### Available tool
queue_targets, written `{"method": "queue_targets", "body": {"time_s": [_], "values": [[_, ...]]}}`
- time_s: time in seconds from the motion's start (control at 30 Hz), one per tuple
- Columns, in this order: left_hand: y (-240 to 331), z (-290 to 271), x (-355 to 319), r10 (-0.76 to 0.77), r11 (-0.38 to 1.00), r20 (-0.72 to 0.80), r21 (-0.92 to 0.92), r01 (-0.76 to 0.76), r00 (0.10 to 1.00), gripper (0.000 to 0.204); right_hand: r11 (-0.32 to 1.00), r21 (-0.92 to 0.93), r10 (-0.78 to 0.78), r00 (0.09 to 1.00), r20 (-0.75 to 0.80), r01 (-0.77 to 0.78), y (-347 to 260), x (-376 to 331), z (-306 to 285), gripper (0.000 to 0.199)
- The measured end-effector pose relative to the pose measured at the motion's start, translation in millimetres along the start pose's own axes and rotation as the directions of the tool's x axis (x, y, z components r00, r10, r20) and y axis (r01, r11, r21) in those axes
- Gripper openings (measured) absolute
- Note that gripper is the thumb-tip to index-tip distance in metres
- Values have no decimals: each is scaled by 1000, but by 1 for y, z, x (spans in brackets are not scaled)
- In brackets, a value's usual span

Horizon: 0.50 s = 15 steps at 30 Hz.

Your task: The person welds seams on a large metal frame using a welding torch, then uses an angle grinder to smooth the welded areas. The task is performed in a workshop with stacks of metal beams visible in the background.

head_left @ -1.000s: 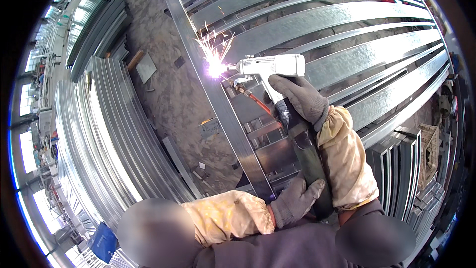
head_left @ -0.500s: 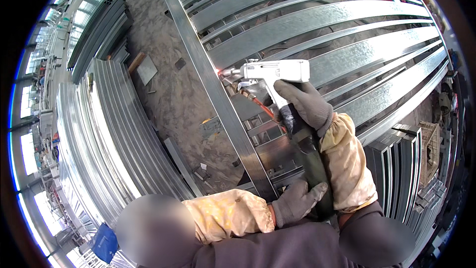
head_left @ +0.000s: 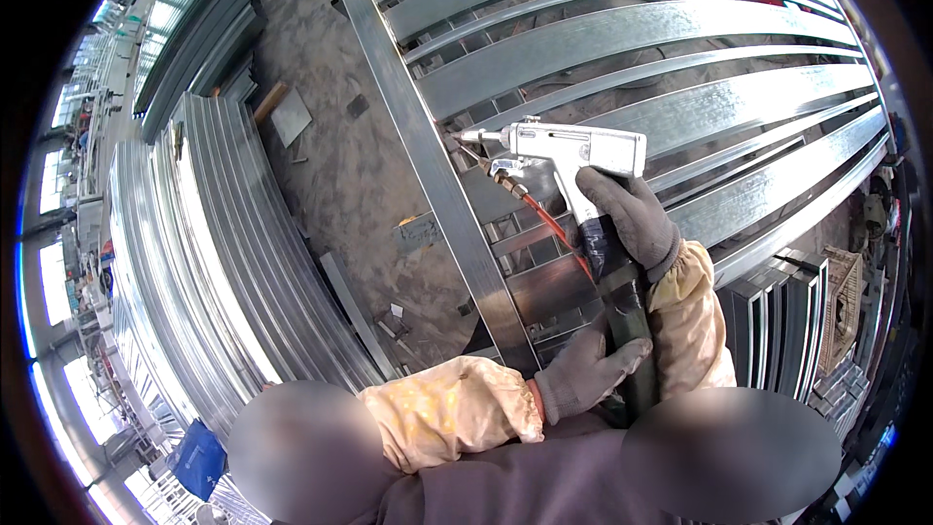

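1. Head view: white welding gun, over the slatted metal frame, nozzle pointing left at the inner edge of the frame's long rail; contact cannot be told.
2. Right grip: gray-gloved, closed around the gun's handle, partly hiding it.
3. Left grip: gray-gloved, curled about the dark green sleeve below the handle, thumb over it; far fingers hidden.
4. Red hose: slanting beside the handle, across the frame.
5. Broad slats: silvery, running rightward from the rail, gaps between.
6. Long ribbed metal stack: on the left, across a strip of floor from the rail.
7. Darker bar bundle: beyond that stack.
8. Pale plate: flat on the floor.
9. Upright metal sections: right of the right sleeve.
10. Tan openwork crate: just beside them.
11. Obstructions: two blurred patches, lower left and lower right.
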<state>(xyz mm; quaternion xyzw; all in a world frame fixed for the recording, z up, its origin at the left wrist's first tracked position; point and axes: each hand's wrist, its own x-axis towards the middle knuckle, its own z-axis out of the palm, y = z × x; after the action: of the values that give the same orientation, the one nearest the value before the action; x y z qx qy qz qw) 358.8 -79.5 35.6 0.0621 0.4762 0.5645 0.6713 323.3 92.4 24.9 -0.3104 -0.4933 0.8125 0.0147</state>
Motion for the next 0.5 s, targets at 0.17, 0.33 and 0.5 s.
{"method": "queue_targets", "body": {"time_s": [0.17, 0.33, 0.5], "values": [[-3, -2, 4, 38, 998, -37, 47, -37, 999, 23, 995, -6, 97, 995, -32, -97, -5, 3, 4, 35], [2, -1, 3, 29, 999, -71, 27, -27, 997, 23, 996, 62, -69, 998, 5, 69, 17, 18, -1, 51], [2, -4, 3, 6, 1000, -44, 22, -6, 999, 22, 998, 62, 13, 998, 55, -16, 4, 12, 3, 49]]}}
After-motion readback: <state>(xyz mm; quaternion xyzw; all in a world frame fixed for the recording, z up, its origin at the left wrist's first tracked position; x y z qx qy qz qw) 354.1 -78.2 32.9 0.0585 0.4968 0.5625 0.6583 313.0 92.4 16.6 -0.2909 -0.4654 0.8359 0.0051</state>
